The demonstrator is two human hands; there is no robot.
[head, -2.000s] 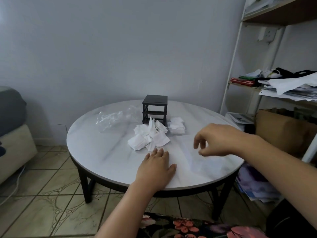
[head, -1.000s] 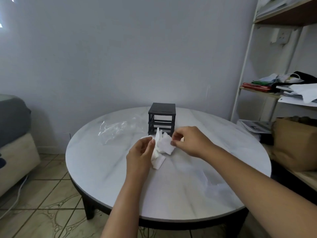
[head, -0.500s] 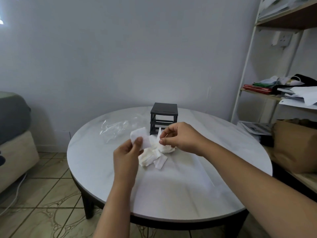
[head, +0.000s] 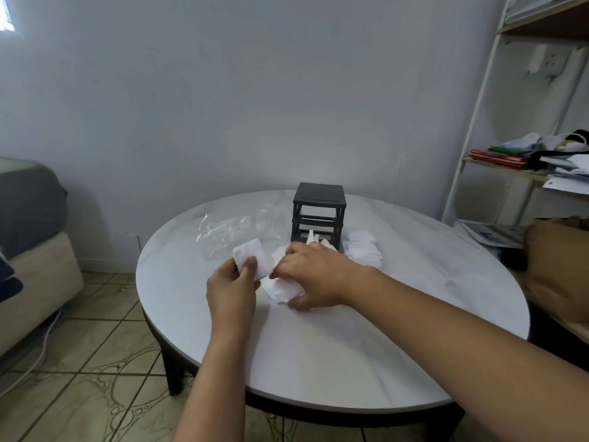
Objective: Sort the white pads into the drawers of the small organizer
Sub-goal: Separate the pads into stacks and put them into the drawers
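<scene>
A small black organizer (head: 319, 215) stands at the far middle of the round marble table (head: 350, 346). My left hand (head: 232, 285) pinches a white pad (head: 250, 255) lifted above the table. In front of the organizer, my right hand (head: 314, 275) lies over a loose pile of white pads (head: 282, 290) with its fingers curled onto them. A tidy stack of white pads (head: 363, 248) sits to the right of the organizer. Part of the loose pile is hidden under my right hand.
A crumpled clear plastic bag (head: 236, 229) lies left of the organizer. A shelf unit (head: 522, 173) with papers stands at the right, with a brown paper bag (head: 557, 266) beside the table. A sofa (head: 28, 224) sits at the left.
My right hand has dropped from above the pile down onto it. My left hand still holds its pad up, a little nearer the right hand.
</scene>
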